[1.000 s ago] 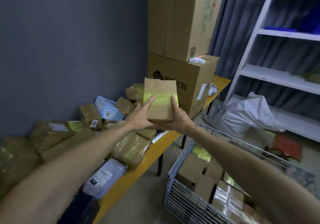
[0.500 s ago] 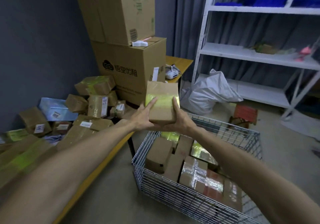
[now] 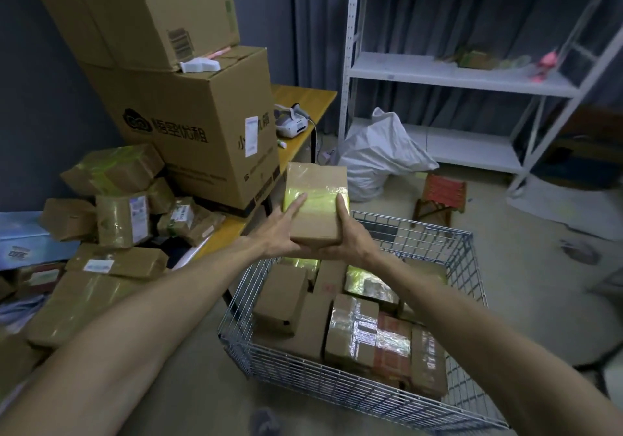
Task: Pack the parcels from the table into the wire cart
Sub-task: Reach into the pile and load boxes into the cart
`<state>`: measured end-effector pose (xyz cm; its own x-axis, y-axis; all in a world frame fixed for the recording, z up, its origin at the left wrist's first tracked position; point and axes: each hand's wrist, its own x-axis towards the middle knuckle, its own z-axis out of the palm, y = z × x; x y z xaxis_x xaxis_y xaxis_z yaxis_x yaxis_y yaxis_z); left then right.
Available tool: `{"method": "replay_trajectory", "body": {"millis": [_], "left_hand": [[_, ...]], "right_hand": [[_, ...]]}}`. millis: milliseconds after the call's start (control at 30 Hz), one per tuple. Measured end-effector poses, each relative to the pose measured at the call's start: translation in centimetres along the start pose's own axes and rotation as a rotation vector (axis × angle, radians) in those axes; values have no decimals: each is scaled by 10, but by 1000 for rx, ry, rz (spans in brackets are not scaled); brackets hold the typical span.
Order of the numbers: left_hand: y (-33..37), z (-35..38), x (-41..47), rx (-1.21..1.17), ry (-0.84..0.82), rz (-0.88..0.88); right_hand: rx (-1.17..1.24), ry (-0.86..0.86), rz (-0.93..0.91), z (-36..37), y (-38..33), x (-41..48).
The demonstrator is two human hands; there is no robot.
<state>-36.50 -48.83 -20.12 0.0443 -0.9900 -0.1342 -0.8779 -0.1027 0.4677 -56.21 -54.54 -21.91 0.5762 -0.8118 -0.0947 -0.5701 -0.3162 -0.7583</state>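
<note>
Left hand (image 3: pixel 279 230) and right hand (image 3: pixel 350 236) grasp taped brown parcel (image 3: pixel 315 204) from both sides, above wire cart (image 3: pixel 337 388) packed with boxes; undersides of fingers hidden, probably cupping base.

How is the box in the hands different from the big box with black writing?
The held box is small; the big box is far larger. The held box has yellow tape; the big box has black print. The left hand and right hand hold the held box over the wire cart; the big box sits on the table. Both are brown cardboard.
</note>
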Motion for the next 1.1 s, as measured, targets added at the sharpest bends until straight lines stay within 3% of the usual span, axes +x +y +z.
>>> {"method": "replay_trajectory", "body": {"millis": [600,900,1100], "left_hand": [[-86,80,205,-141,-311,98],[-157,238,255,-267,-429,-58],[-208,327,312,-248,-440,-93]], "right_hand": [[-4,77,326,33,99,143],[72,-68,476,125,250,189],[15,-104,461,181,351,239]]}}
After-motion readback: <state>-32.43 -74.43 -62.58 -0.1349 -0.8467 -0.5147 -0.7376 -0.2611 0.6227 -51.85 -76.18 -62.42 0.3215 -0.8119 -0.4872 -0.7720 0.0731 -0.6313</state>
